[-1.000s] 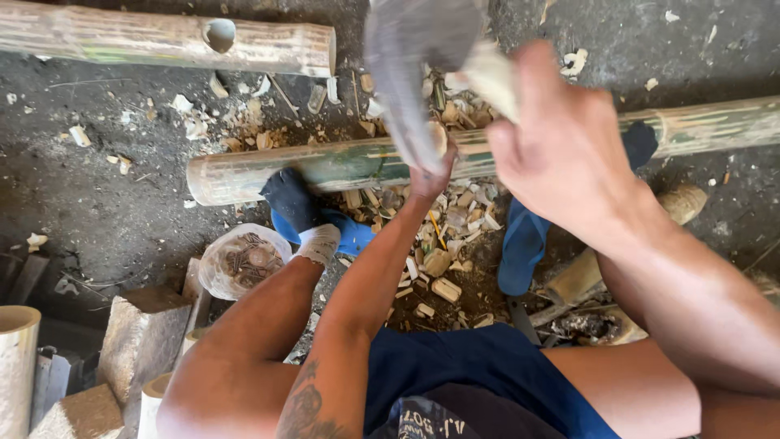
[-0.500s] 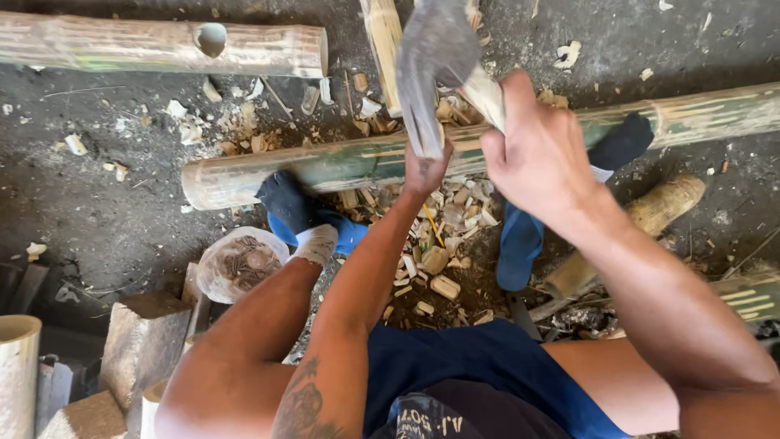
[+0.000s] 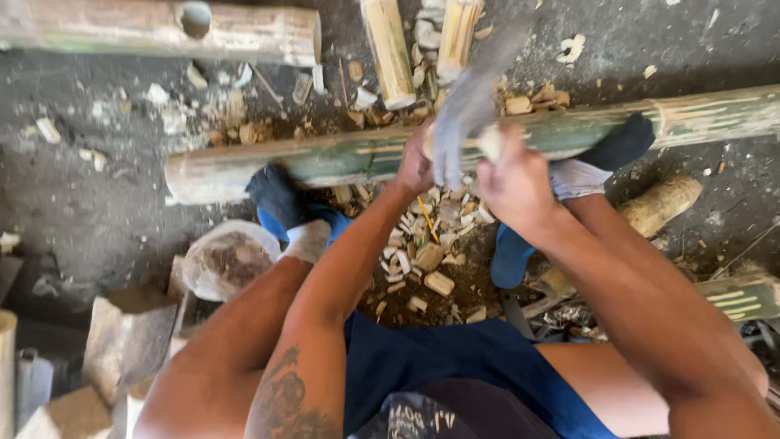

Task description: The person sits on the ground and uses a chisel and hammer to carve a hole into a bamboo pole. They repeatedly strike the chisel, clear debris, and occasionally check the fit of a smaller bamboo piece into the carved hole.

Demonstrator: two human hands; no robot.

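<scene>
A long green bamboo pole [image 3: 341,158] lies across the ground in front of me, pinned under both my dark-socked feet. My left hand [image 3: 416,167] presses on the pole near its middle. My right hand [image 3: 516,183] grips the pale handle of a broad grey chopping blade [image 3: 467,114], which is motion-blurred and points down at the pole right beside my left hand. Pale bamboo chips [image 3: 422,252] are piled on the ground between my feet.
Another bamboo pole with a round hole [image 3: 195,28] lies at the top left. Two short split pieces [image 3: 390,49] stand behind the pole. A round bowl-like lid [image 3: 227,260] and wood blocks [image 3: 126,333] sit at the left; a short bamboo stub [image 3: 662,203] lies right.
My right hand has swung the blade down from its raised position to the pole. My view has shifted, so the pole sits lower in the picture.
</scene>
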